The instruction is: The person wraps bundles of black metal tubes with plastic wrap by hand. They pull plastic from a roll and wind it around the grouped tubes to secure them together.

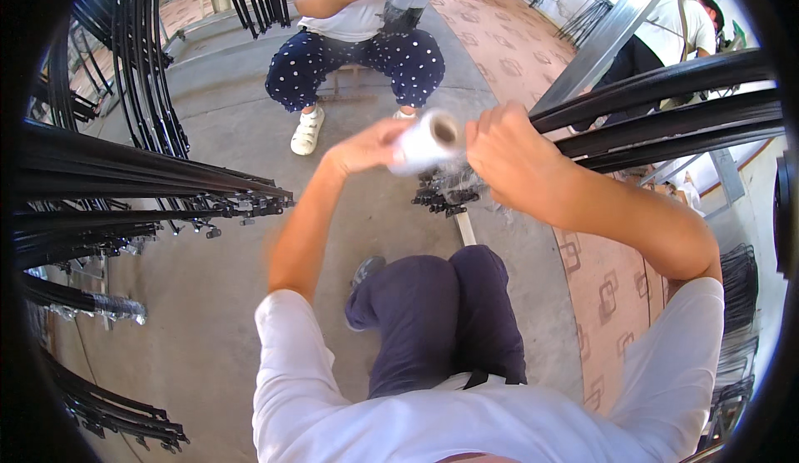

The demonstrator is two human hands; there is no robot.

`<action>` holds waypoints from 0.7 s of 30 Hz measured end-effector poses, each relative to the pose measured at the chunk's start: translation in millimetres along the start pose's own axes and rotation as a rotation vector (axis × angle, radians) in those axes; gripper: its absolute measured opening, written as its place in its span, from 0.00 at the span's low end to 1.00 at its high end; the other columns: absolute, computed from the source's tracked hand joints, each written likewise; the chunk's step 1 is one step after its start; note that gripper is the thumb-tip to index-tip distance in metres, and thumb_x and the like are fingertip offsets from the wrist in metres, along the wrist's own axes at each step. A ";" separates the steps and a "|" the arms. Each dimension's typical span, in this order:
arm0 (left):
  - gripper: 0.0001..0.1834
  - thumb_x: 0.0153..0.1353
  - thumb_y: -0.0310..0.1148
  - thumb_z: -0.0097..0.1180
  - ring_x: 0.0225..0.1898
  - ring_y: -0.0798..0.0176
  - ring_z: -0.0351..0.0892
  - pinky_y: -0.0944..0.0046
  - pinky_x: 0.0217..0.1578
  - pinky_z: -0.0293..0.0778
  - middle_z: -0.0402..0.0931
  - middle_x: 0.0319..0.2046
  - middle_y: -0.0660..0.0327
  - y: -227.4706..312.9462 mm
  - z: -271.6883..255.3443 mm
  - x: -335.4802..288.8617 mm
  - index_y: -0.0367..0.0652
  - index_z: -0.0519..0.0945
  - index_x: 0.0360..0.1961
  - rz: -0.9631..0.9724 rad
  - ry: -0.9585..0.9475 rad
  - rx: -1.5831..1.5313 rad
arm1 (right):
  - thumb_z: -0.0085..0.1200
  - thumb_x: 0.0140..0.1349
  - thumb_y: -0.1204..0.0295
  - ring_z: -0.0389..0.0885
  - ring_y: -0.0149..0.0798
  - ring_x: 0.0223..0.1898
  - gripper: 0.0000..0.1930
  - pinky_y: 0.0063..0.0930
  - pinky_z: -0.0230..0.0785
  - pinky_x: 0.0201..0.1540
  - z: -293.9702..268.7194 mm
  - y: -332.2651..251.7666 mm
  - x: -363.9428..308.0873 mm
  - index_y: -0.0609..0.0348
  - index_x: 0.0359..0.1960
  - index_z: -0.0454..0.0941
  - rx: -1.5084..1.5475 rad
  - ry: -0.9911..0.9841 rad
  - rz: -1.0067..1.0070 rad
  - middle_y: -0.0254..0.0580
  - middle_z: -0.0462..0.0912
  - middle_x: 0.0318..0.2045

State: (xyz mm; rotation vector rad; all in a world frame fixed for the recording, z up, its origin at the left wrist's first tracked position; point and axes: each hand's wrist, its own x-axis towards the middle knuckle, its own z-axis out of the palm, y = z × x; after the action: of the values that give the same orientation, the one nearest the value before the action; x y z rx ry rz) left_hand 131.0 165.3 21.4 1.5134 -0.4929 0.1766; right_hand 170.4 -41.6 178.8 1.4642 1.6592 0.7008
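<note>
My left hand (366, 147) grips a white roll of stretch film (426, 138) by its near end. My right hand (508, 157) closes around a bundle of long black metal bars (666, 105) that runs off to the right. Thin clear film (462, 182) stretches from the roll onto the bundle's end, where small black fittings (441, 198) hang out. My knees in dark trousers (441, 313) sit below the hands.
Another person (358, 39) sits opposite in dotted trousers, wrapping another bundle. More black bar bundles (125, 188) lie at the left and stand upright at the back left (150, 72). A metal rail (607, 39) leans at the right. Patterned board (599, 297) covers the floor at the right.
</note>
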 end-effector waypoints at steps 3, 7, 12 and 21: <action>0.39 0.42 0.51 0.60 0.42 0.69 0.64 0.68 0.43 0.62 0.68 0.42 0.62 -10.1 32.1 -15.5 0.34 0.66 0.50 0.111 0.051 0.040 | 0.59 0.37 0.61 0.71 0.31 0.24 0.14 0.24 0.54 0.26 -5.9 -0.3 0.6 0.56 0.19 0.71 -0.004 -0.057 -0.002 0.32 0.69 0.16; 0.33 0.38 0.44 0.63 0.37 0.59 0.67 0.63 0.40 0.64 0.68 0.34 0.57 9.3 69.5 -30.4 0.35 0.71 0.44 0.185 0.114 0.364 | 0.58 0.35 0.64 0.74 0.33 0.22 0.09 0.26 0.56 0.25 -11.7 -4.8 1.7 0.54 0.16 0.73 0.052 -0.028 -0.022 0.33 0.72 0.15; 0.29 0.37 0.34 0.64 0.35 0.60 0.68 0.64 0.36 0.66 0.69 0.32 0.56 34.8 117.7 -28.9 0.33 0.72 0.43 0.083 0.214 0.622 | 0.57 0.34 0.68 0.77 0.38 0.22 0.06 0.29 0.61 0.23 -2.2 -2.0 4.9 0.53 0.14 0.74 0.185 0.066 -0.040 0.37 0.75 0.16; 0.25 0.42 0.34 0.61 0.30 0.65 0.65 0.68 0.29 0.65 0.63 0.26 0.59 24.7 155.7 -16.9 0.35 0.72 0.42 0.090 0.360 0.722 | 0.55 0.42 0.77 0.73 0.42 0.35 0.06 0.29 0.67 0.33 -65.5 -33.6 -92.7 0.60 0.24 0.73 0.822 1.157 0.243 0.46 0.72 0.33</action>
State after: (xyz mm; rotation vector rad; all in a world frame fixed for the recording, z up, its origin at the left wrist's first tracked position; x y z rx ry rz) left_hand 74.6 17.7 34.0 2.0997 -0.2063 0.7453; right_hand 98.3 -131.9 204.5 2.0032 2.9154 1.2225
